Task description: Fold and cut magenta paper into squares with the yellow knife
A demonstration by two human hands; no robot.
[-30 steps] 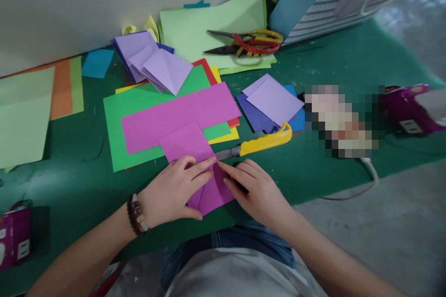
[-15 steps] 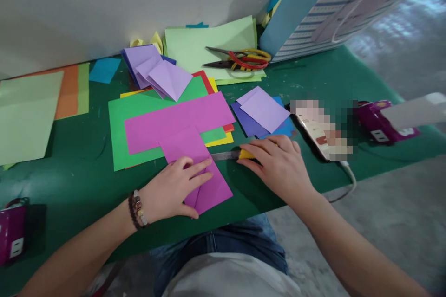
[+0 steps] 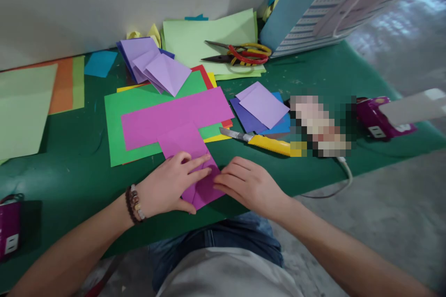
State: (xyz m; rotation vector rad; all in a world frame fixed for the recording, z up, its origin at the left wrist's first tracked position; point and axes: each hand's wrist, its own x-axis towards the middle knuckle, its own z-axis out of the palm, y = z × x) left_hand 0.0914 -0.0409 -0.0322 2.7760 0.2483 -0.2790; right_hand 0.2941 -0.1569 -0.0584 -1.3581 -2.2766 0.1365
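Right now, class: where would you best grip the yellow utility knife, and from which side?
Probably grip the yellow handle of the utility knife, coming from the right. Its bare blade points left toward the paper stack, so the right end seems safest.

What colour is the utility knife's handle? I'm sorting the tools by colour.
Yellow: the utility knife has a yellow handle and a bare metal blade, clearest in the head view.
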